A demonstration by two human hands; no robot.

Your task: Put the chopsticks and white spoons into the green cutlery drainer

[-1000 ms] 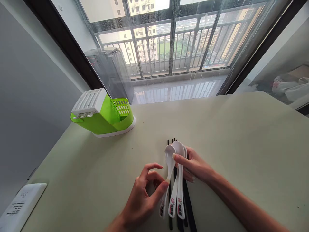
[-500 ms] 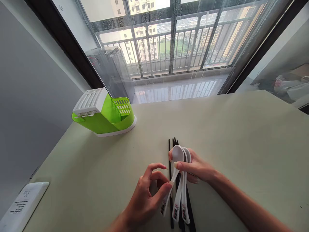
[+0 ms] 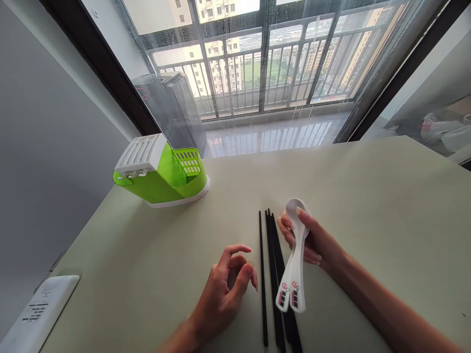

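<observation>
White soup spoons are held in a stack by my right hand. Its thumb lies over the upper bowl while the other fingers support the stack from beneath. Two handle ends with red and black print hang downward, above the table. Black chopsticks lie lengthwise on the table, partly covered by the spoons; one sits slightly apart on the left. Just left of that chopstick is my left hand, its fingers loosely curled and apart, with nothing visible in it.
A green and white cutlery holder stands at the back left of the pale table. At the left edge lies a white device with printed text. Behind the table is a large window.
My left hand has let go of the spoon handle. My right hand has moved right and slightly away from me with the spoons, which now sit closer together.
</observation>
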